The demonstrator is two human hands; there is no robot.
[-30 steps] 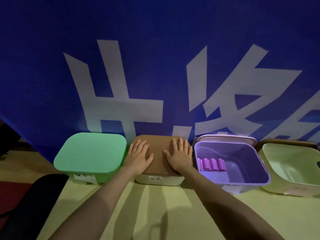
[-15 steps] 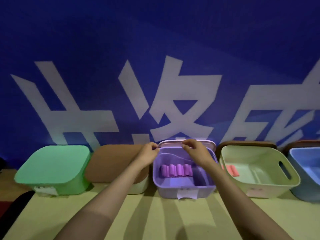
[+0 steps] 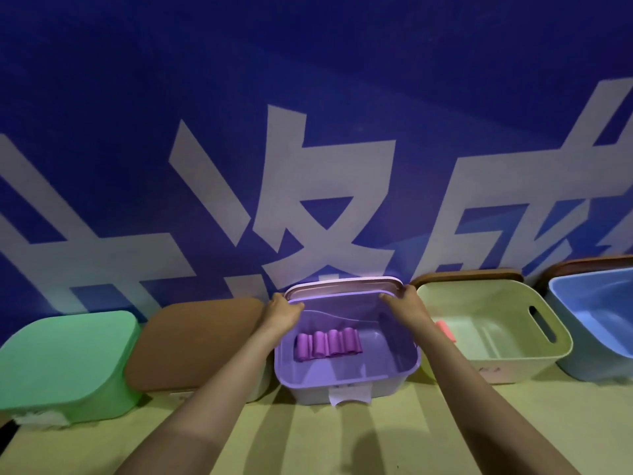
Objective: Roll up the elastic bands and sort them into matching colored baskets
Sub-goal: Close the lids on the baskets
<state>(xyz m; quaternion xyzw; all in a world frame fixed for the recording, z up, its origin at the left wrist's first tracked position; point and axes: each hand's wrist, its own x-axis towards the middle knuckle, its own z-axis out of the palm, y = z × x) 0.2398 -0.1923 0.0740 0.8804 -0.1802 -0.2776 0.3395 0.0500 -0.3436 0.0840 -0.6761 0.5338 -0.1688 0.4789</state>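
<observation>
Five baskets stand in a row on the yellowish table (image 3: 342, 437) against a blue banner (image 3: 308, 97). From the left: a basket shut under a green lid (image 3: 68, 361), one shut under a brown lid (image 3: 198, 341), an open purple basket (image 3: 390, 383), an open pale green basket (image 3: 513, 368) and an open blue basket (image 3: 589, 368), cut off by the frame's edge. The purple basket holds four rolled purple bands (image 3: 327, 342) side by side on its floor, towards its left wall. The pale green one holds a pink roll (image 3: 445, 332), partly hidden by the right forearm. The purple lid (image 3: 342, 286) stands at the purple basket's back rim. The left hand (image 3: 282, 311) grips its left end and the right hand (image 3: 402, 301) its right end, fingers curled round the edge. The purple rolls lie below and between the two hands, untouched.
</observation>
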